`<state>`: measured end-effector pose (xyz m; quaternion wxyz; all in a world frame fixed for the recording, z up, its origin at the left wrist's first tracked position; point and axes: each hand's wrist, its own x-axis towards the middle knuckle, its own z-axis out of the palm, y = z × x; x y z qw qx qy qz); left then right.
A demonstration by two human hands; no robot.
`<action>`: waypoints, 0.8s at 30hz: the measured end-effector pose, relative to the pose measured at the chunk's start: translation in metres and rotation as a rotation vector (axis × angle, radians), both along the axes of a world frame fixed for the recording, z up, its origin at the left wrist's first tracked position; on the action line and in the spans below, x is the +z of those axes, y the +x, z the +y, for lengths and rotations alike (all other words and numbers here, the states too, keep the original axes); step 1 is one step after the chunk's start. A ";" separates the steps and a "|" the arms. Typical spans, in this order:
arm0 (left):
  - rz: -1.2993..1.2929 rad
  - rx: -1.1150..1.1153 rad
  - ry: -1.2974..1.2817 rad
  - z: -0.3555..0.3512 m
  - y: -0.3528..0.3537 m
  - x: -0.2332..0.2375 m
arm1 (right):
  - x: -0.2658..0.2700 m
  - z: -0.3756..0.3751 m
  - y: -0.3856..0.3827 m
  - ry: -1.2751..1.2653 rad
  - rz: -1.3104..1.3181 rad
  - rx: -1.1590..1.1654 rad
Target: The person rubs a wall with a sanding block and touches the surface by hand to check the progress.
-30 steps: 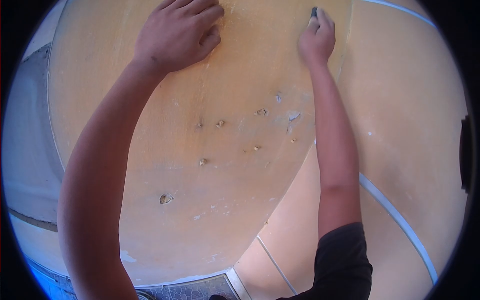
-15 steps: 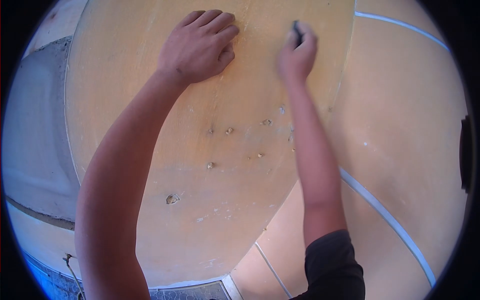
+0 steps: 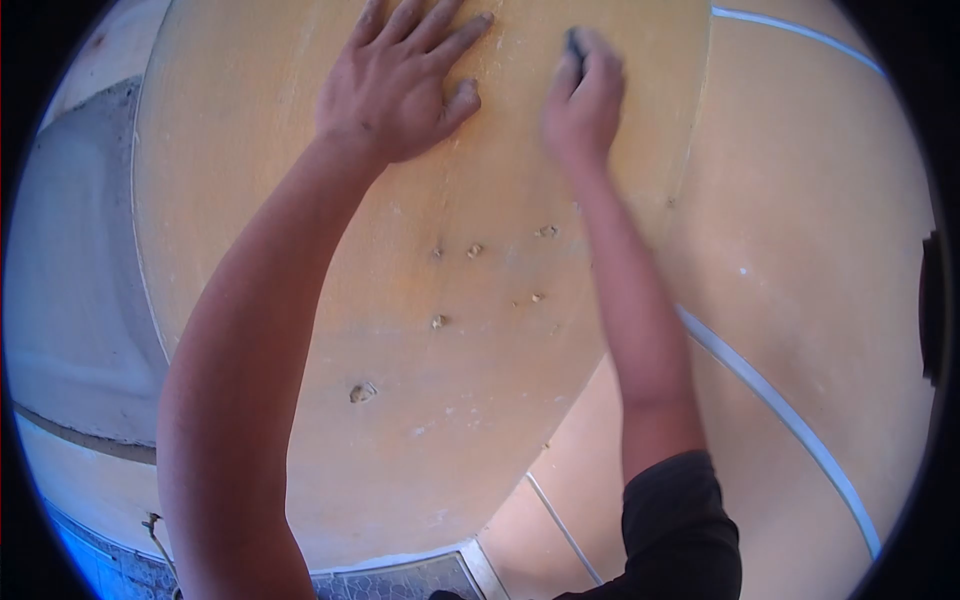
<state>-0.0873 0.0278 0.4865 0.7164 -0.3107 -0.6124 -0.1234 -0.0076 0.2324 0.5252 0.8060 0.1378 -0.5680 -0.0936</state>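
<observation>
High on the pale orange painted wall panel [image 3: 300, 200], your left hand [image 3: 400, 90] lies flat, fingers spread, holding nothing. Your right hand [image 3: 583, 100] pinches a small dark block [image 3: 574, 42] against the surface. Chipped pits [image 3: 362, 392] lower down look untouched. No writing legible.

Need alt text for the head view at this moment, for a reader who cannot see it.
A person presses the left hand flat, fingers spread, on an orange wall while the right hand pinches a small dark object against it. Several small chipped holes dot the wall below the hands.
</observation>
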 end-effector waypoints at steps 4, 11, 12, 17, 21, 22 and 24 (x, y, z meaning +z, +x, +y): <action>0.059 -0.062 0.026 -0.003 0.001 -0.006 | -0.071 -0.008 0.013 0.163 -0.106 0.066; 0.002 0.026 -0.023 -0.006 0.003 -0.006 | 0.061 -0.018 0.013 -0.300 -0.035 0.019; -0.001 0.027 -0.025 -0.007 0.002 -0.007 | 0.060 -0.030 0.015 -0.441 -0.074 0.018; 0.016 0.020 -0.084 -0.013 -0.001 -0.007 | -0.052 -0.020 -0.003 0.089 -0.048 0.092; 0.009 0.014 -0.122 -0.020 0.001 -0.013 | -0.069 -0.011 0.011 0.206 -0.168 0.058; 0.014 -0.005 -0.125 -0.021 0.001 -0.013 | -0.042 -0.005 0.009 0.240 -0.148 0.040; 0.008 -0.026 -0.145 -0.020 0.006 -0.017 | 0.025 0.004 0.010 -0.071 -0.143 0.032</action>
